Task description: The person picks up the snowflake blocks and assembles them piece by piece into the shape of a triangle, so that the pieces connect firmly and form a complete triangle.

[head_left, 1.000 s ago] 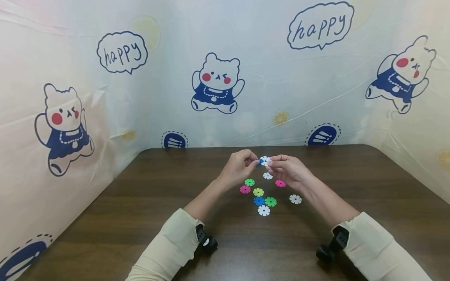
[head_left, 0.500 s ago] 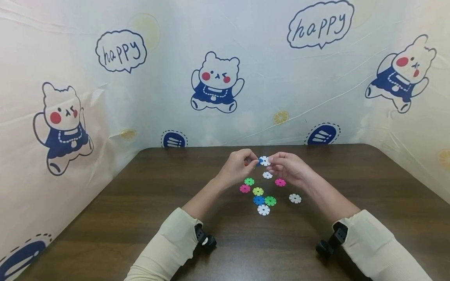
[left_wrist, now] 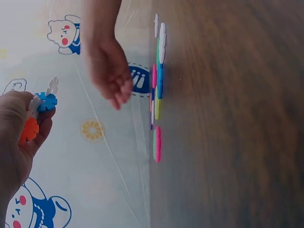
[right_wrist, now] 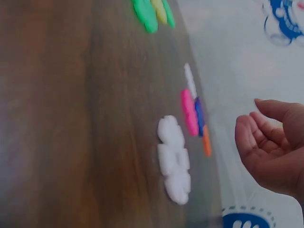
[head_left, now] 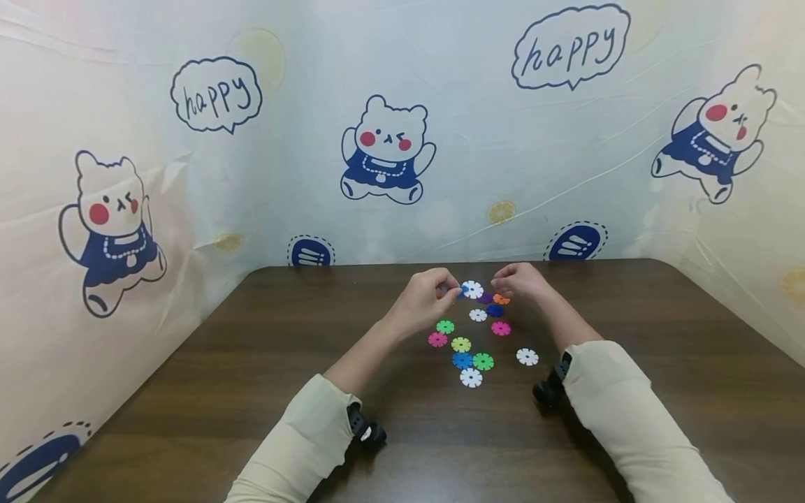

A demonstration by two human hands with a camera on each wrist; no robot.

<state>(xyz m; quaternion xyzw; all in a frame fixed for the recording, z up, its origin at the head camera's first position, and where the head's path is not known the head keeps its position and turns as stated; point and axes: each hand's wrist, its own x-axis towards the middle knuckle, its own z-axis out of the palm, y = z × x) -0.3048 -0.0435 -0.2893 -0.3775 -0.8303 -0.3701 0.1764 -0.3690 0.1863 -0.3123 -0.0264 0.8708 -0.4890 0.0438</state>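
My left hand (head_left: 428,297) pinches a small chain of notched plastic discs raised above the table. In the left wrist view an orange disc (left_wrist: 29,129), a blue disc (left_wrist: 46,101) and white ones show in it, partly covered by the fingers. The chain's outer white disc (head_left: 473,289) faces the head camera. My right hand (head_left: 522,281) holds nothing; its fingers are loosely bent, with the thumb apart from them in the right wrist view. It hovers by a loose orange disc (head_left: 501,299), near a purple disc (head_left: 485,298) and a dark blue disc (head_left: 495,311).
More loose discs lie flat on the brown table (head_left: 402,447): a pink one (head_left: 500,328), a yellow one (head_left: 461,344), a green one (head_left: 483,361), a white one (head_left: 527,357) and several others. A printed curtain (head_left: 440,175) hangs behind the table's far edge.
My right hand has let go of the white disc and moved away to the right and slightly up, uncovering orange, purple and dark blue discs. The left hand keeps its grip in place.
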